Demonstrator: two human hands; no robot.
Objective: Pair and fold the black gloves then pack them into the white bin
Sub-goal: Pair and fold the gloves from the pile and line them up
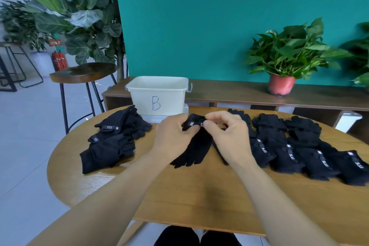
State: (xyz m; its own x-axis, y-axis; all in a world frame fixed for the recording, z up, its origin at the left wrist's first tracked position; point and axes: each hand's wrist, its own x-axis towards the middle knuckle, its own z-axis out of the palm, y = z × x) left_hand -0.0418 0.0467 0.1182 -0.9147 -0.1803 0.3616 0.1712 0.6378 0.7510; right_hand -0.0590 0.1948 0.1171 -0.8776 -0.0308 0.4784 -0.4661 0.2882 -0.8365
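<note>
Both forearms reach forward, bare, over the tabletop (189,195) and converge toward its far middle.

Left hand (173,136): its back faces the camera. The fingers are curled inward and pinch the cuff end of a black glove (196,146) near its grey tab.

Right hand (229,136): the palm is turned leftward. Thumb and forefinger pinch the same cuff from the other side, and the remaining fingers are loosely curled above. The two hands nearly touch at the cuff.

The glove's finger end trails toward us between the wrists, with its tips on the wood. We cannot tell whether one glove or a stacked pair is held.

The white bin (157,96), marked with a blue "B", stands just beyond the hands at the far edge of the tabletop. We cannot see inside it from here.

Left pile of gloves (113,142): several black gloves lie overlapped, left of the left hand.

Right row of gloves (295,146): black gloves lie side by side with cuffs toward us, right of the right hand.

A potted plant (281,86) stands on the shelf behind, well apart.
</note>
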